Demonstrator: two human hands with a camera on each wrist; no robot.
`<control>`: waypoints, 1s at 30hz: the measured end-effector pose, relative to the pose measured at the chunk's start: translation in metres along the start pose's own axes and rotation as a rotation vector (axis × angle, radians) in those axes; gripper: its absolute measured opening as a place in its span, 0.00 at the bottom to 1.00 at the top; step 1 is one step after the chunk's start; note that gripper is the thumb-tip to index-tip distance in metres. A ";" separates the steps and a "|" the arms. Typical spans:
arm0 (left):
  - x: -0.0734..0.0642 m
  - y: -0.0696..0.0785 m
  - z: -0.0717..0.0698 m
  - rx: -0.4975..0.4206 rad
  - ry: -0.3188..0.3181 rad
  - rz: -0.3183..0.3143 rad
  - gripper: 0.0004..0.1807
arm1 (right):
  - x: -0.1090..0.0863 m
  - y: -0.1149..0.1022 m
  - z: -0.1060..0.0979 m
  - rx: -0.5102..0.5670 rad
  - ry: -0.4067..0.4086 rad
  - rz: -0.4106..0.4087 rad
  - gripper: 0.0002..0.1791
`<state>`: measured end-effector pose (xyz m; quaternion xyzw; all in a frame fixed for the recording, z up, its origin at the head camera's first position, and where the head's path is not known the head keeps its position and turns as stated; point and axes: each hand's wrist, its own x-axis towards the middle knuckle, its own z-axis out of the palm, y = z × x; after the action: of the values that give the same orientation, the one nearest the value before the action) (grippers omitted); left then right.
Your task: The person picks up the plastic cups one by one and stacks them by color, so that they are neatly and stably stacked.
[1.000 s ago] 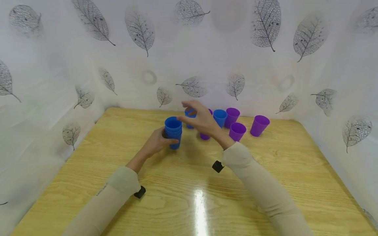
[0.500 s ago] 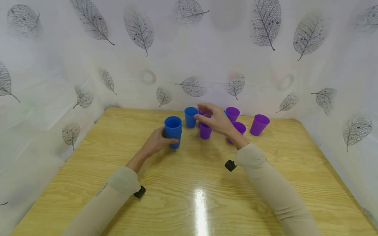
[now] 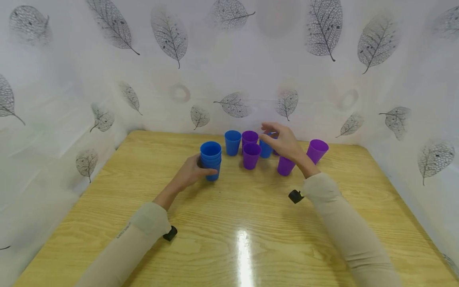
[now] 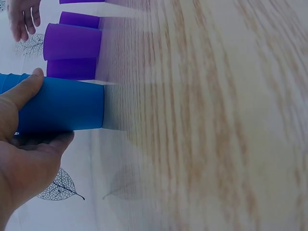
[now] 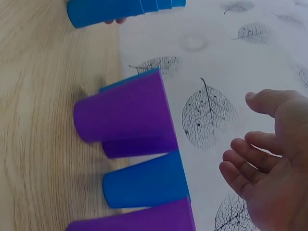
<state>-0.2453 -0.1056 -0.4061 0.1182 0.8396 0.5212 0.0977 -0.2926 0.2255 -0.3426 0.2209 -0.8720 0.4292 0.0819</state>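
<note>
My left hand (image 3: 192, 172) grips a stack of nested blue cups (image 3: 211, 159) standing on the table; in the left wrist view its thumb and fingers wrap the stack (image 4: 67, 105). My right hand (image 3: 285, 142) hovers, fingers relaxed and holding nothing, above the right part of a cup group. Under and beside it are a blue cup (image 3: 265, 150) and a purple cup (image 3: 285, 166), each partly hidden by the hand. The right wrist view shows this hand (image 5: 269, 154) apart from the cup rims.
Left of the right hand stand a blue cup (image 3: 232, 142) and two purple cups, the nearer one (image 3: 251, 156) in front. Another purple cup (image 3: 317, 150) stands at the far right. The wooden table (image 3: 215, 231) meets a leaf-patterned cloth (image 3: 150, 91) behind.
My right hand has moved rightward, from beside the blue stack to over the right-hand cups, uncovering the blue and purple cups in the middle. The left hand has stayed on its stack.
</note>
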 end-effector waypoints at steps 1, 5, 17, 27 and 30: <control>0.000 0.000 0.000 -0.001 0.002 0.002 0.44 | 0.000 0.003 -0.003 -0.011 0.008 0.001 0.29; 0.001 -0.001 0.000 -0.005 0.005 0.004 0.44 | 0.001 0.014 -0.011 -0.053 0.006 0.033 0.30; 0.000 0.001 0.001 0.007 0.010 -0.014 0.44 | 0.010 0.033 -0.018 -0.227 -0.081 0.042 0.33; 0.000 0.002 0.002 0.000 0.008 -0.019 0.45 | 0.019 0.041 -0.010 -0.327 -0.157 -0.010 0.34; -0.001 0.002 0.003 0.005 0.014 -0.031 0.44 | 0.020 0.044 -0.007 -0.352 -0.156 -0.024 0.35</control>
<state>-0.2430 -0.1024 -0.4053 0.1019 0.8433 0.5182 0.0998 -0.3307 0.2484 -0.3624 0.2460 -0.9346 0.2506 0.0567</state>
